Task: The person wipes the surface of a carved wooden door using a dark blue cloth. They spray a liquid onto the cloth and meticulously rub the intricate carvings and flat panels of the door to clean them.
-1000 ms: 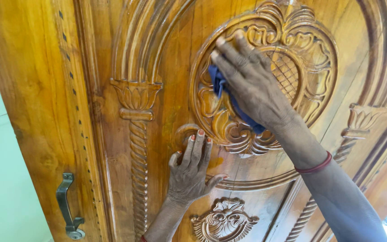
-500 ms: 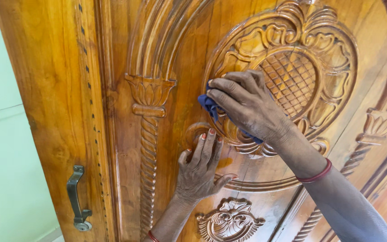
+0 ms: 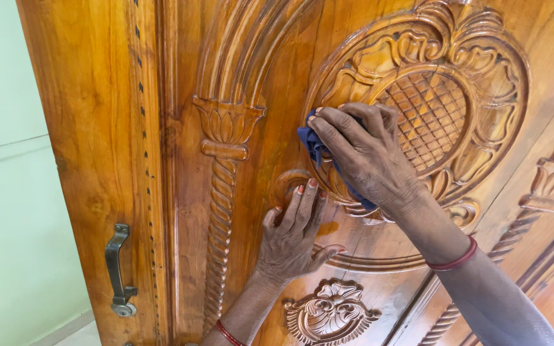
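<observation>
Metal handle (image 3: 118, 271) at door (image 3: 97, 128) edge, far left. Left hand (image 3: 293, 237) flat, fingers spread, bracing on the wood, holding nothing. Right hand (image 3: 363, 154) clenched on blue cloth (image 3: 310, 142), pressing it against the round carved medallion (image 3: 428, 109), left rim. Step: wiping carving; next likely needs cloth worked into grooves.

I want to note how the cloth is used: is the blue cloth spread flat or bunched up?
Bunched up: the blue cloth shows crumpled folds under the right hand, pressed on the carved door.
</observation>
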